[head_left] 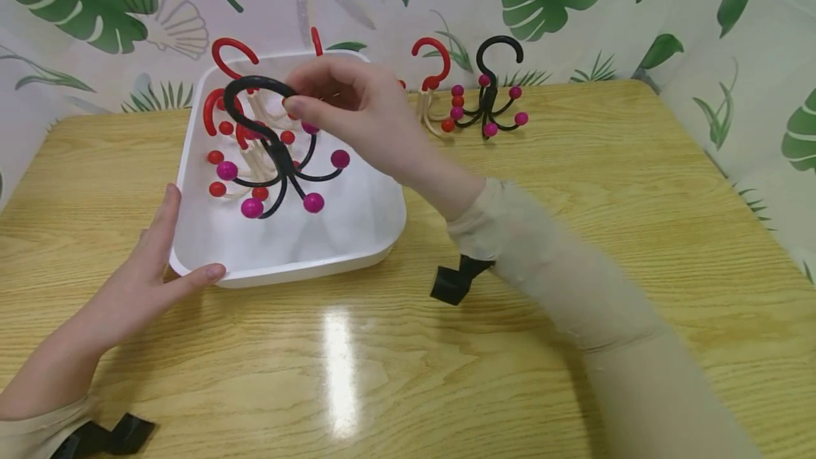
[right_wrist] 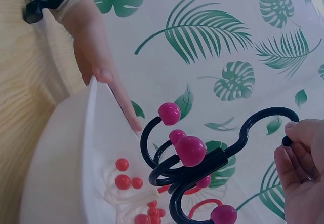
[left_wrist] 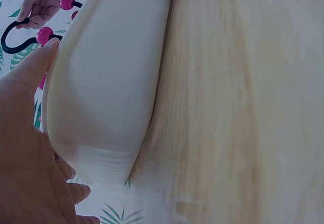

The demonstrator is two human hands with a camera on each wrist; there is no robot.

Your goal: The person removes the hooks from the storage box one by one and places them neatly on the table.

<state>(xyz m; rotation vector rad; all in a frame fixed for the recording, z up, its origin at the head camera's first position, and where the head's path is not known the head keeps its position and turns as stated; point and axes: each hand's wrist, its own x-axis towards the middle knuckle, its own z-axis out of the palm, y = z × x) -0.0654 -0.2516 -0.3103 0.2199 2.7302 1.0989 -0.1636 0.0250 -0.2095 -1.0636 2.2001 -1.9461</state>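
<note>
Black hook [head_left: 280, 154] with pink balls [head_left: 251, 208], pinched near its curled tip by your right hand [head_left: 363, 108], up over the white tub [head_left: 319, 246], your left hand [head_left: 143, 268] spread against its near left corner, red-topped cream hooks [head_left: 255, 160] inside, wood table [head_left: 484, 374] underneath

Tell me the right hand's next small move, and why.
Probably lower the black hanger into the white bin: the right hand pinches its hook above the bin, the left hand rests against a near corner, and cream-and-red hangers lie inside with bare floor beside them.
</note>
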